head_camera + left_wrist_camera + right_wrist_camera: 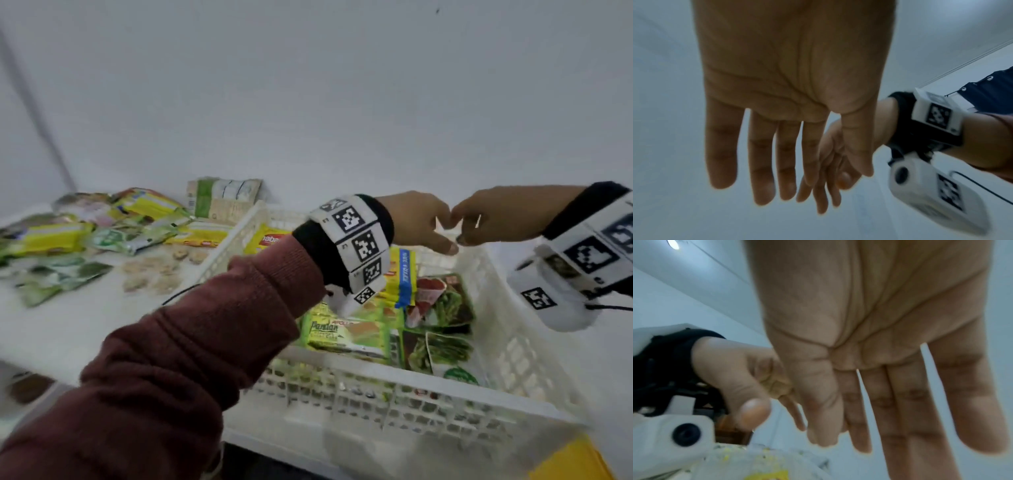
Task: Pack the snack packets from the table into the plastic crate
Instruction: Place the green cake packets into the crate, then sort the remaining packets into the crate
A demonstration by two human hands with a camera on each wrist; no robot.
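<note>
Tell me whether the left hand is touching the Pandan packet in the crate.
Apart. The head view shows the left hand raised above the crate's far rim, while the Pandan packet lies down inside; the left wrist view shows its fingers straight and empty.

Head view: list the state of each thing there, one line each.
White plastic lattice crate: on the table, partly filled with packets.
Green Pandan packet: lying flat in the crate.
Yellow and green snack packets: scattered on the white table, unpacked.
Left hand: open, empty, above the crate.
Right hand: open, empty, fingertips meeting the left.
</note>
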